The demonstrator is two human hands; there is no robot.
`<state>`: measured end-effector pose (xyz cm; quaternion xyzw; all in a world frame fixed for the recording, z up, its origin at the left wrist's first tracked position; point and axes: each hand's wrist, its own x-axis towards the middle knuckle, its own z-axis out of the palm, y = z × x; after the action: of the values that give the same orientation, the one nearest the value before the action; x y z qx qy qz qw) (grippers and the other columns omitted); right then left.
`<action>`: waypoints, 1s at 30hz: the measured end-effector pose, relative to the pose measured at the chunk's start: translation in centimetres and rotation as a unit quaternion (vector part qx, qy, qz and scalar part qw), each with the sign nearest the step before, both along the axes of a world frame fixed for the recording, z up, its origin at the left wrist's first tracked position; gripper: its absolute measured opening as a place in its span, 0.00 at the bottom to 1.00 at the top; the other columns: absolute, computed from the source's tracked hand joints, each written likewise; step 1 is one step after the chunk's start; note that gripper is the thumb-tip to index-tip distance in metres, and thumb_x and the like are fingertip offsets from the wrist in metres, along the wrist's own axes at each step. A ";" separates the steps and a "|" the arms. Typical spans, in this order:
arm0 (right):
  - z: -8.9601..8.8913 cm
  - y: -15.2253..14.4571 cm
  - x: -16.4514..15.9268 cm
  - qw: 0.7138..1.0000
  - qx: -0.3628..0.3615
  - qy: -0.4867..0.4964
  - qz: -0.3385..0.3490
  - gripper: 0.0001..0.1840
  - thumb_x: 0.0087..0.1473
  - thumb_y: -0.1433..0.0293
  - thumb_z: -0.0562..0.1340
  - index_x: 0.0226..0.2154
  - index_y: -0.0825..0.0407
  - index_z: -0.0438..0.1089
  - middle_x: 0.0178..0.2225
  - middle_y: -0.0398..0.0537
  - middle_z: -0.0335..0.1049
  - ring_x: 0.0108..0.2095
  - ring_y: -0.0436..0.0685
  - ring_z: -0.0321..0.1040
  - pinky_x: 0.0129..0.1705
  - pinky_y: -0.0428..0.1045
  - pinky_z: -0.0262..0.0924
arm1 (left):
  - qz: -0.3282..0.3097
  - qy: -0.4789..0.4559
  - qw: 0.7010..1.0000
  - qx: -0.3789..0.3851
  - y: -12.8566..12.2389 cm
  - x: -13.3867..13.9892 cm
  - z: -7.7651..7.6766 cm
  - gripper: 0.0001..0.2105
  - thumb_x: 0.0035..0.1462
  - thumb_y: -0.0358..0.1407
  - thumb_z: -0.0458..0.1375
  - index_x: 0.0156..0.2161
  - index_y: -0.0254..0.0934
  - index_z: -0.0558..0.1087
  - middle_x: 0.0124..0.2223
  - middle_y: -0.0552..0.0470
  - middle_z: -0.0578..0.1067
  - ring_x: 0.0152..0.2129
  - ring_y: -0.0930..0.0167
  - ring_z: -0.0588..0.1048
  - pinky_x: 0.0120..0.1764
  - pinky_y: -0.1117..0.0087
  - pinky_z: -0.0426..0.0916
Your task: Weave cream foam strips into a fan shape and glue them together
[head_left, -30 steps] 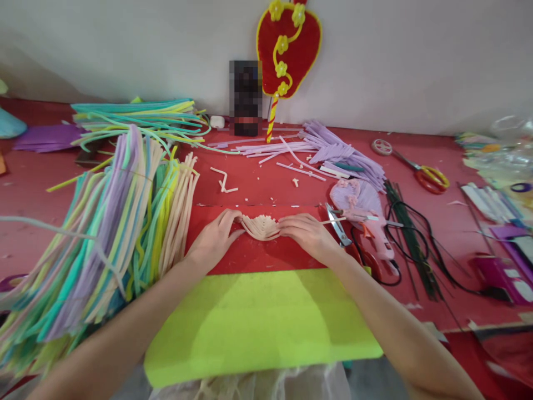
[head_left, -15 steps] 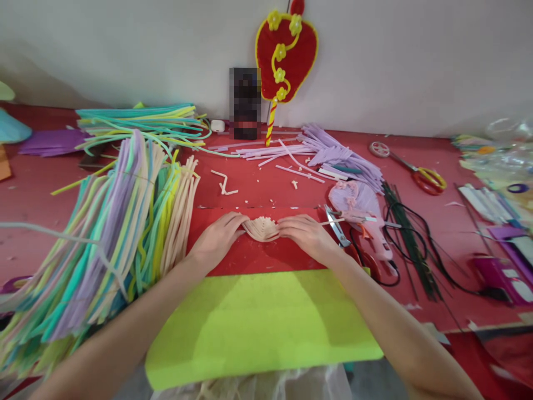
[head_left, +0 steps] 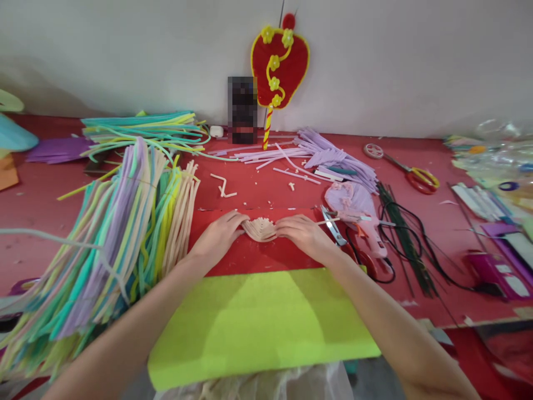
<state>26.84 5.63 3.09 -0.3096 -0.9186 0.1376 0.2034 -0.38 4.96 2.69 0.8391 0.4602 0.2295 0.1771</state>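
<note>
A cream fan-shaped piece of bent pipe cleaners (head_left: 260,230) lies on the red work surface, its folded points gathered along the middle. My left hand (head_left: 224,233) has its fingers closed on the left end of it. At the right end, my right hand (head_left: 303,234) grips it in the same way, fingers together and thumb hidden. A pale stem sticks out to the right beyond my right hand. Both palms face down and the hands are level with each other.
Bundled coloured pipe cleaners (head_left: 125,233) stand left of my arm. To the right lie metal snips (head_left: 333,225), a pink glue gun (head_left: 364,225), dark green wires (head_left: 406,244) and scissors (head_left: 410,172). Lilac pipe cleaners (head_left: 333,161) and a red fan (head_left: 280,66) are behind.
The view has shifted slightly, so the background sits a little lower and more to the left. Both hands keep their hold on the cream piece.
</note>
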 end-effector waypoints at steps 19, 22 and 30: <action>-0.6 0.6 -0.2 0.996 -0.053 0.075 0.015 0.11 0.61 0.72 0.54 0.39 0.52 0.72 0.42 0.52 0.73 0.45 0.55 0.69 0.47 0.55 0.66 | -0.007 -0.019 1.000 -0.018 0.1 0.2 0.3 0.11 0.57 0.28 0.57 0.46 0.35 0.68 0.42 0.47 0.73 0.40 0.68 0.74 0.45 0.61 0.71; -0.6 0.6 -0.3 0.994 -0.062 0.089 0.008 0.10 0.61 0.71 0.55 0.39 0.52 0.72 0.41 0.51 0.74 0.44 0.55 0.70 0.47 0.54 0.66 | -0.010 -0.024 0.999 -0.023 0.2 0.0 0.1 0.11 0.57 0.28 0.57 0.46 0.35 0.68 0.43 0.47 0.73 0.40 0.68 0.74 0.46 0.61 0.71; -0.6 0.8 -0.3 0.993 -0.077 0.086 0.005 0.11 0.60 0.70 0.56 0.43 0.51 0.72 0.41 0.51 0.74 0.43 0.55 0.69 0.47 0.53 0.66 | -0.048 -0.058 0.996 -0.039 0.3 0.3 1.0 0.08 0.58 0.26 0.56 0.42 0.36 0.71 0.41 0.50 0.74 0.38 0.71 0.74 0.46 0.65 0.71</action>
<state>26.54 6.43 2.46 -0.3062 -0.8860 0.2349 0.2570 -0.13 5.29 3.65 0.8378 0.4170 0.2513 0.2471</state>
